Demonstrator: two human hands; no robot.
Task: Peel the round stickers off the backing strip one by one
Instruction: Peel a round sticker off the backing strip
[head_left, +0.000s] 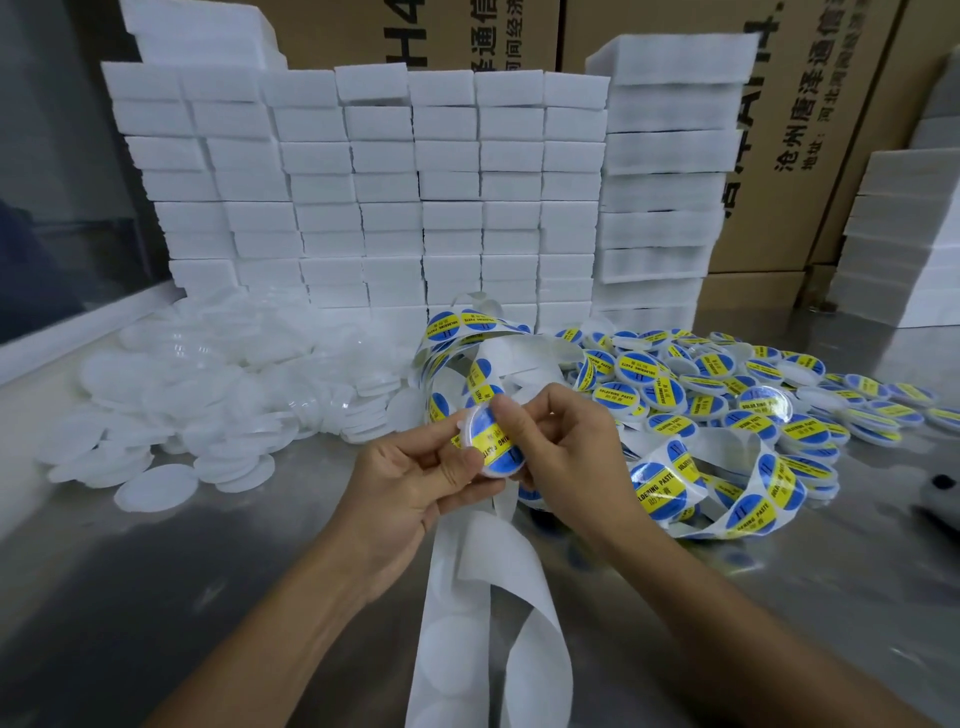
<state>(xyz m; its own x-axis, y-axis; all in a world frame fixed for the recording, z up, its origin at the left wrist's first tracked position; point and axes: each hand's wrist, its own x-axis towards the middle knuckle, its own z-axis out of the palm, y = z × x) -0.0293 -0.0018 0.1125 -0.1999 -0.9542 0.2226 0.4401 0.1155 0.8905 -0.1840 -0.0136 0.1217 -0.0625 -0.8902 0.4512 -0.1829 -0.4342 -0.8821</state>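
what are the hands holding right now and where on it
Both hold one round clear plastic lid bearing a blue-and-yellow sticker: left hand pinches its left rim, right hand holds its right edge, thumb on the top rim.

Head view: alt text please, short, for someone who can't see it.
Left hand holds a round lid while the right hand presses a blue and yellow sticker onto it, above a metal table. Backing strip trails toward the camera; plain lids lie left, stickered lids right.

Backing strip (483, 597) cut off below.
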